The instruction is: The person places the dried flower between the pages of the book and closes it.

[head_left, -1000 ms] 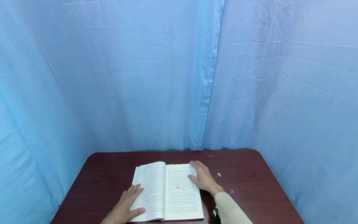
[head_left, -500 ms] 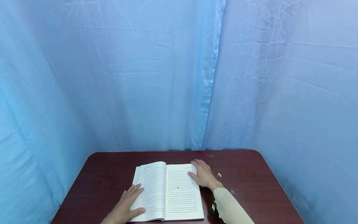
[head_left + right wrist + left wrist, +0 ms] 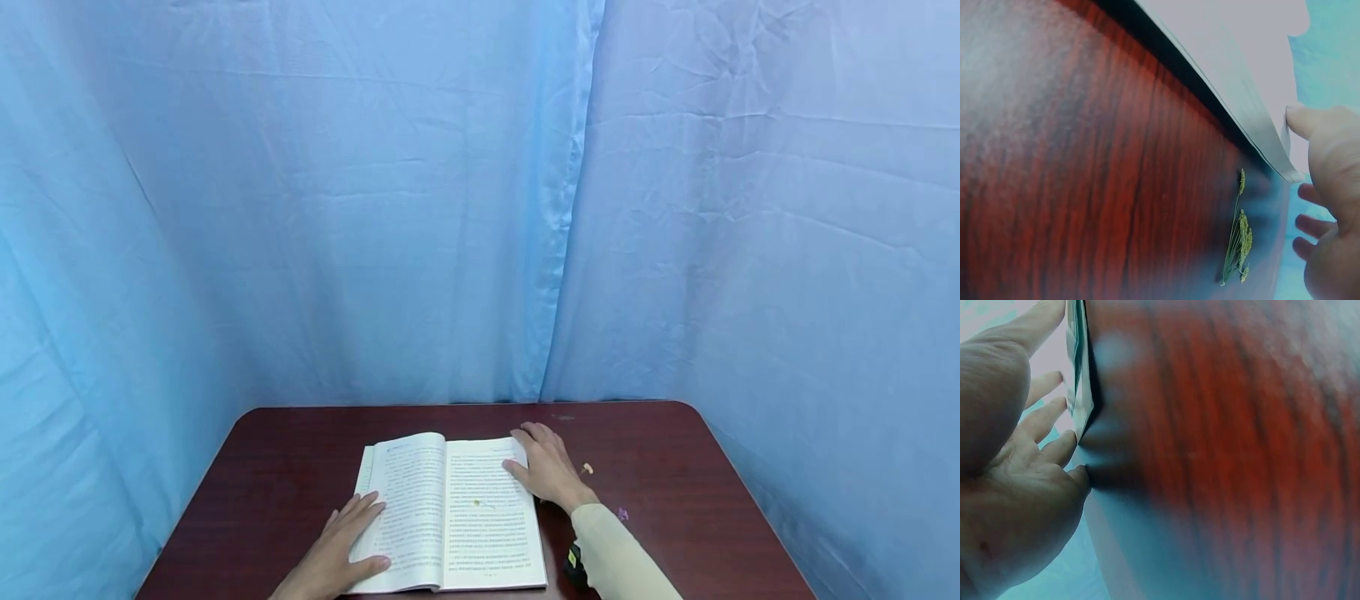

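Note:
An open book (image 3: 487, 533) of printed text lies on the dark red-brown table. On its right page is a tiny yellow flower (image 3: 477, 502) with a thin stem. My left hand (image 3: 330, 554) rests on the outer side of the left page, fingers and thumb spread. Over the upper right edge of the book lies my right hand (image 3: 551, 475), its thumb on the page and its fingers reaching past the edge. In the right wrist view, that thumb touches the book (image 3: 1229, 69) while the other fingers stay outside it. Beside the book lies a yellow-green flower sprig (image 3: 1241, 244).
Right of the right hand lie a pale orange flower (image 3: 587, 468) and a small purple flower (image 3: 622, 514) on the table (image 3: 697, 533). A black device (image 3: 574, 565) with a yellow mark sits at the right wrist. Blue curtains (image 3: 420, 208) hang behind and at both sides.
My right hand has shifted very slightly outward and away along the book's edge. The left hand, the book and the small flower on its page stay where they were.

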Motion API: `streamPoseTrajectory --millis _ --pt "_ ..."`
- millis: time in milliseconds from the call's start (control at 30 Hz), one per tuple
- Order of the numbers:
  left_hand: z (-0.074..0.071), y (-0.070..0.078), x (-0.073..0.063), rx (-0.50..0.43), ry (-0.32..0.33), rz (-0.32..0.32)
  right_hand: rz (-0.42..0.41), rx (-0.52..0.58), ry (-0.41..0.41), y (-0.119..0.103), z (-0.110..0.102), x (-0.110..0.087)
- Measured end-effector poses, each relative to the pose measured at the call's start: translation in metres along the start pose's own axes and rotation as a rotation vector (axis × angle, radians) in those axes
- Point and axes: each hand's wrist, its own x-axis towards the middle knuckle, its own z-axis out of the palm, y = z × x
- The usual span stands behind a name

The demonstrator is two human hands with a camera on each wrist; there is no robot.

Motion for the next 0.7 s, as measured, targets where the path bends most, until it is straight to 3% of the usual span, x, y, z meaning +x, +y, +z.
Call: streamPoseTrajectory --millis 100,333,700 --pt "0.0002 -0.0003 0.0003 -0.007 -0.006 -0.012 -0.053 -0.034 0.065 0.0006 0.0007 0.0003" --pt "0.0010 -0.0010 0.0013 -0.006 -0.008 -0.028 -0.169 -0.078 0.304 0.0007 0.0043 0.0030" --pt "0.0026 -0.0039 0.0013 0.010 0.004 -0.008 -0.199 -0.065 0.415 -0.0004 0.0046 0.0069"
